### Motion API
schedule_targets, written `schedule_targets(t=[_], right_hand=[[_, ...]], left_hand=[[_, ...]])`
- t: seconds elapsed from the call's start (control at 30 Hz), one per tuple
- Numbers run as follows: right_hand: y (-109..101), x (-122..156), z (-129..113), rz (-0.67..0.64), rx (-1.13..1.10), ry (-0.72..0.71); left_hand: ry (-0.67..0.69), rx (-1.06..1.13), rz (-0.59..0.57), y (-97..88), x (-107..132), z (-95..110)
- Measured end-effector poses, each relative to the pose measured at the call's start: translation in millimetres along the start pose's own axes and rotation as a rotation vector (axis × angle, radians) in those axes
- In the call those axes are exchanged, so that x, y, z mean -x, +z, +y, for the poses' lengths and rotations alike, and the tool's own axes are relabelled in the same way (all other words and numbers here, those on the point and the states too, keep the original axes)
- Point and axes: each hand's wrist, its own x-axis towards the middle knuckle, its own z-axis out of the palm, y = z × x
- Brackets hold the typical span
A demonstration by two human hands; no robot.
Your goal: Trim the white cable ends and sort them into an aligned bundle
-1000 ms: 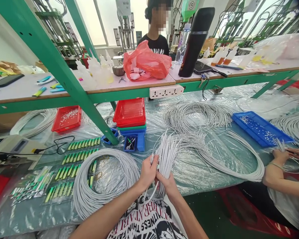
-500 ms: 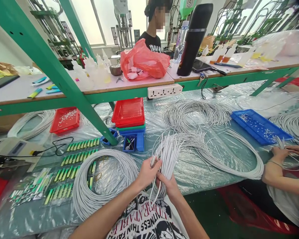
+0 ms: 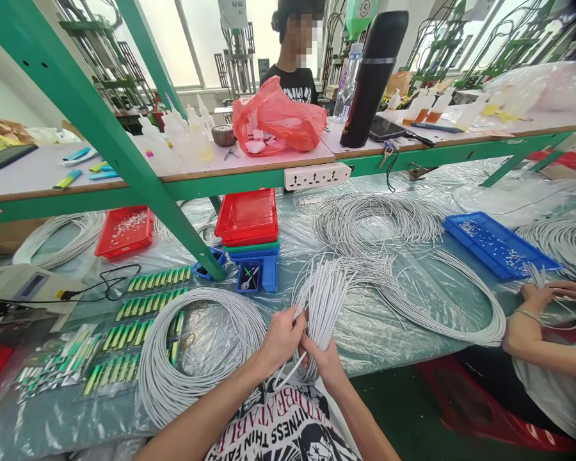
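Observation:
A thick bundle of white cables [image 3: 327, 294] stands in front of me with its cut ends fanned upward. My right hand [image 3: 322, 353] is wrapped round the lower part of this bundle. Close beside it, my left hand [image 3: 287, 330] is closed on a few cable strands at the bundle's left side; their tips poke out above the fingers. One loose end slants down below the hands toward my shirt. From the bundle, the cables run back to a loose coil [image 3: 336, 234] on the table. A neat cable coil [image 3: 158, 358] lies left of my hands.
Green-yellow packets [image 3: 118, 336] lie in rows at the left. Red trays [image 3: 247, 218] are stacked behind small blue bins [image 3: 249, 276]. A blue tray [image 3: 504, 246] holds small white pieces near a co-worker's hands [image 3: 540, 298]. A green-framed shelf [image 3: 211, 177] crosses above the table.
My left hand has turned and closed more tightly on the strands by the bundle. A loose strand end below the hands now slants left. My right hand stays on the bundle.

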Motion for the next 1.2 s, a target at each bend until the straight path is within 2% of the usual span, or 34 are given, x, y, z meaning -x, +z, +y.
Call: schedule_targets(t=[0.07,0.33,0.53,0.73,0.8,0.97,1.03,1.1,1.2], right_hand=[[0,1,2,-0.004,0.020,0.001],[7,4,3,-0.020,0.047,0.011],[6,5,5,-0.019,0.073,0.022],[4,3,6,0.001,0.053,0.042],[4,2,2,-0.036,0.045,0.038],[4,4,-8,-0.107,-0.007,0.038],[5,5,-10,-0.124,-0.005,0.033],[6,5,-10,-0.136,0.020,0.032],[7,3,-8,-0.140,0.072,0.031]], left_hand=[[0.003,-0.006,-0.005,-2.1,-3,-1],[-0.091,0.190,0.032,-10.1,-11,-4],[-0.152,0.335,0.050,1.7,-5,-1],[-0.148,0.282,0.103,9.4,-3,-2],[-0.151,0.268,0.125,4.6,-6,-3],[-0.065,0.234,0.335,-21.2,-21,-8],[-0.030,0.241,0.383,-29.8,-26,-11],[-0.011,0.286,0.395,-33.9,-30,-14],[-0.033,0.463,0.339,-33.7,-32,-14]])
